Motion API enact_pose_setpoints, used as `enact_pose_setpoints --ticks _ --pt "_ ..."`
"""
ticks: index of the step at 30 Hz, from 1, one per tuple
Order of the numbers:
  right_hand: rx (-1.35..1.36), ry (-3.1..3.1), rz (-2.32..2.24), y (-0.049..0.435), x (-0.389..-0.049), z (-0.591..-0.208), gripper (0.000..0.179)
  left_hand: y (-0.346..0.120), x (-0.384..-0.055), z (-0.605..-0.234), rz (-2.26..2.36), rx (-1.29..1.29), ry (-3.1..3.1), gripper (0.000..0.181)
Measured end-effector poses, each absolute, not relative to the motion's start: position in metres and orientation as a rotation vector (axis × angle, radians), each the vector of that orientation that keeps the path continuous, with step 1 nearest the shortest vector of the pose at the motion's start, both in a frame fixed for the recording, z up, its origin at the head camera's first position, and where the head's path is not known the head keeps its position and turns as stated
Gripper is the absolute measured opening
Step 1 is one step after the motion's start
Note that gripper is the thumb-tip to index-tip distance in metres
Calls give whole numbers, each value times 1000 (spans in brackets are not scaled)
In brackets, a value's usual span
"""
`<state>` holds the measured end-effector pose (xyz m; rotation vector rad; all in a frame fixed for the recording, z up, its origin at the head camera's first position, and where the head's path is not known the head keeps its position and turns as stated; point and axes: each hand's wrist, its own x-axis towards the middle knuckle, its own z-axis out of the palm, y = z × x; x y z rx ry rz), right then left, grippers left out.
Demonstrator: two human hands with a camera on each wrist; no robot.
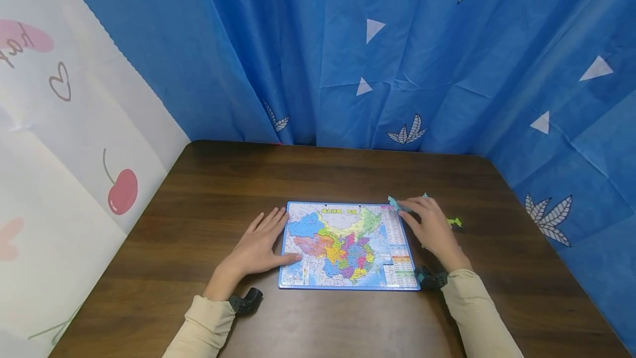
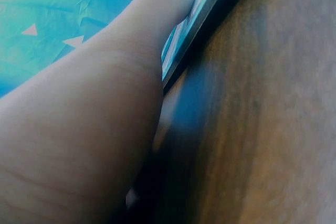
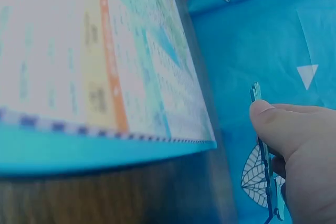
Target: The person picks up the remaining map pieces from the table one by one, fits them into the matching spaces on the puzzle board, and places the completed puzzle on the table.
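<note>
A map puzzle board (image 1: 348, 288) with a blue rim and many-coloured regions lies flat on the wooden table. My left hand (image 1: 258, 245) lies at its left edge, fingers stretched out and thumb reaching over onto the map. By the board's top right corner, my right hand (image 1: 433, 232) pinches a light blue puzzle piece (image 1: 393, 203) between thumb and fingers. The right wrist view shows that thin piece (image 3: 265, 169) edge-on, partly hidden behind the thumb. A yellow-green puzzle piece (image 1: 454, 222) is on the table just right of the right hand.
The dark wooden table (image 1: 238, 175) extends around the board on all sides. Behind it hangs a blue curtain (image 1: 308, 59) with leaf and triangle prints. A white printed cloth (image 1: 74, 142) hangs along the left. A light teal tip (image 1: 425, 195) shows behind the right hand.
</note>
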<state>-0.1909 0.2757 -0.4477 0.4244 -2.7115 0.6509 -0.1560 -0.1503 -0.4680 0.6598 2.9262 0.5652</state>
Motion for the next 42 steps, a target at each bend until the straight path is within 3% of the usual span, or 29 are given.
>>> enact_pose_setpoints --ticks 42 --pt "616 -2758 711 218 -193 -429 32 -151 -156 -469 534 649 2923 113"
